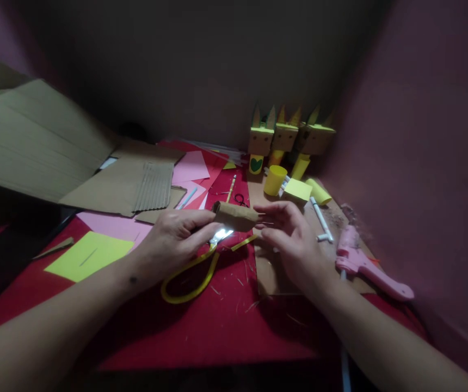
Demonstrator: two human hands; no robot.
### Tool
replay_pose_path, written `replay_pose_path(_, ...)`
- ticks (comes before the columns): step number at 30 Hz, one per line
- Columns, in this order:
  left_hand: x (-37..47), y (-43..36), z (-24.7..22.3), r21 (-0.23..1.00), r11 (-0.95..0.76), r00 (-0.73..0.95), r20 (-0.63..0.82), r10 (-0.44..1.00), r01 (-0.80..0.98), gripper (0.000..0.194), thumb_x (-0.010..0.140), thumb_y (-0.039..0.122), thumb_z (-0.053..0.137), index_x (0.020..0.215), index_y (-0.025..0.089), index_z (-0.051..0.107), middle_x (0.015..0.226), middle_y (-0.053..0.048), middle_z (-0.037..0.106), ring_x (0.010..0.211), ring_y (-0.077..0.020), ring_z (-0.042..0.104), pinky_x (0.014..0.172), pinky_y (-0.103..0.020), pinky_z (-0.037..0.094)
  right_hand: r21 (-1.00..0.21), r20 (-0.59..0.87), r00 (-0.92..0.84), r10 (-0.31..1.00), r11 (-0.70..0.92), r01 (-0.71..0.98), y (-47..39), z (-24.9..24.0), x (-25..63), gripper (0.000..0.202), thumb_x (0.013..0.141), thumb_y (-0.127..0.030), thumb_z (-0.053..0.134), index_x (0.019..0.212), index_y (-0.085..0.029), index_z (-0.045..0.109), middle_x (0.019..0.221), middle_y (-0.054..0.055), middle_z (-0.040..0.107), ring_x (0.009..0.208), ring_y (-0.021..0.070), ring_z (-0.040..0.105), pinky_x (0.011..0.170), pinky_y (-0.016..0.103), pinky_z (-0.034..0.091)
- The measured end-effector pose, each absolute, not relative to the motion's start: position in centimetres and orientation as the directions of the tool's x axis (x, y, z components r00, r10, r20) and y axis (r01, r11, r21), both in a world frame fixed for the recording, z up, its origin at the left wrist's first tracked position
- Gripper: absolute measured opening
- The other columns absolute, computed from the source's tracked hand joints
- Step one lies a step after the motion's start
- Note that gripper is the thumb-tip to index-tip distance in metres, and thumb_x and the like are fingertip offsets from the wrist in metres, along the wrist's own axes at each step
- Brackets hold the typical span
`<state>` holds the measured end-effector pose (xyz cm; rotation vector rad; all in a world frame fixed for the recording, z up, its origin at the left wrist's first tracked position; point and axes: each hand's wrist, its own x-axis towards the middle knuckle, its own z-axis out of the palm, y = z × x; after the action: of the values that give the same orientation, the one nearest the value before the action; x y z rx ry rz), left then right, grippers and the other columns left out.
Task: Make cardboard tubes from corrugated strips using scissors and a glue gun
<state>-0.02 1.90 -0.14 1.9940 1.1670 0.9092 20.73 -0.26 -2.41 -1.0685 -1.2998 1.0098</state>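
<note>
A brown cardboard tube (pixel 237 216) is held level between my two hands above the red table. My left hand (pixel 180 231) pinches its left end between thumb and fingers. At the other end, my right hand (pixel 285 228) has its fingertips and thumb closed about the rim; the inner fingers are partly hidden. Under the tube and my left hand lie yellow-handled scissors (pixel 189 296), their blades catching light. A narrow yellow strip (pixel 244 243) lies just below the tube.
Cardboard figures with pointed ears (pixel 261 142) stand at the back. A pink glue gun (pixel 375 267) rests on the right, near white glue sticks (pixel 321 219) and a yellow tube (pixel 275 181). Left are large cardboard pieces (pixel 103 185) and a yellow sheet (pixel 95 255).
</note>
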Motion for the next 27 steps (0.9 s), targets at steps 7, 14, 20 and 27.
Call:
replay_pose_path(7, 0.6, 0.9, -0.9, 0.503, -0.654, 0.515, 0.405, 0.756, 0.565, 0.027, 0.087, 0.028, 0.051, 0.069, 0.015, 0.066, 0.055, 0.001, 0.055, 0.050, -0.0103, 0.046, 0.050, -0.022, 0.036, -0.401, 0.578, -0.356, 0.735, 0.635, 0.660, -0.9, -3.3, 19.1, 0.078, 0.074, -0.020, 0.066, 0.142, -0.015, 0.027, 0.134, 0.019, 0.048, 0.124, 0.0332, 0.044, 0.101, 0.053, 0.039)
replay_pose_path(14, 0.5, -0.3, 0.0, 0.561, -0.701, 0.548, 0.451, 0.705, 0.441, 0.024, 0.092, 0.029, 0.046, 0.081, 0.018, 0.064, 0.067, 0.000, 0.061, 0.058, -0.0115, 0.054, 0.056, -0.022, 0.041, -0.533, 0.444, -0.313, 0.839, 0.529, 0.661, -1.0, -2.8, 19.2, 0.037, 0.075, -0.013, 0.060, 0.111, -0.016, 0.056, 0.099, 0.012, 0.064, 0.092, 0.0282, 0.058, 0.082, 0.044, 0.048)
replay_pose_path(20, 0.4, 1.1, -0.2, 0.771, -0.547, 0.424, 0.397, 0.814, 0.327, 0.065, 0.070, 0.034, 0.078, 0.128, 0.025, 0.049, 0.095, -0.002, 0.057, 0.071, -0.0131, 0.054, 0.062, -0.024, 0.047, -0.810, 0.339, -0.278, 0.899, 0.429, 0.399, -1.2, -1.8, 19.4, 0.030, 0.074, -0.009, 0.063, 0.100, -0.022, 0.060, 0.092, 0.003, 0.062, 0.083, 0.0193, 0.057, 0.074, 0.031, 0.046)
replay_pose_path(27, 1.2, 0.7, -0.4, 0.820, -0.537, 0.507, 0.384, 0.772, 0.197, 0.039, 0.072, 0.016, 0.075, 0.108, 0.026, 0.063, 0.104, -0.003, 0.053, 0.088, -0.0163, 0.054, 0.067, -0.023, 0.048, -0.931, 0.266, -0.341, 0.902, 0.332, 0.150, -1.3, -2.4, 19.1, 0.039, 0.074, -0.012, 0.067, 0.110, -0.027, 0.063, 0.092, -0.001, 0.066, 0.084, 0.0184, 0.061, 0.075, 0.029, 0.048)
